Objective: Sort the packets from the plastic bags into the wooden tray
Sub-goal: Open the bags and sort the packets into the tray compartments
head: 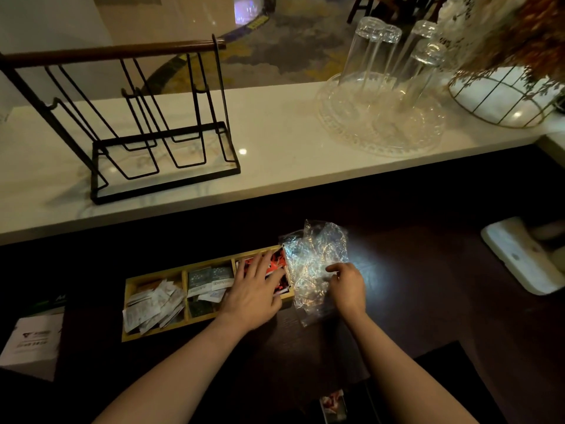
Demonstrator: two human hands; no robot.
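A three-compartment wooden tray (pixel 154 276) lies on the dark lower counter. Its left compartment holds several white packets (pixel 153 307), the middle one dark green packets (pixel 208 278), the right one red packets (pixel 276 264). My left hand (pixel 255 293) lies flat, fingers spread, over the red packets in the right compartment. Crumpled clear plastic bags (pixel 315 255) sit just right of the tray. My right hand (pixel 347 286) pinches the plastic bags from above, fingers curled into the film.
A black wire rack (pixel 159 133) stands on the white upper counter. Upturned glasses on a clear tray (pixel 382 117) and a wire basket (pixel 504 99) are at the right. A white box (pixel 30 344) is at far left, a white device (pixel 526 258) at far right.
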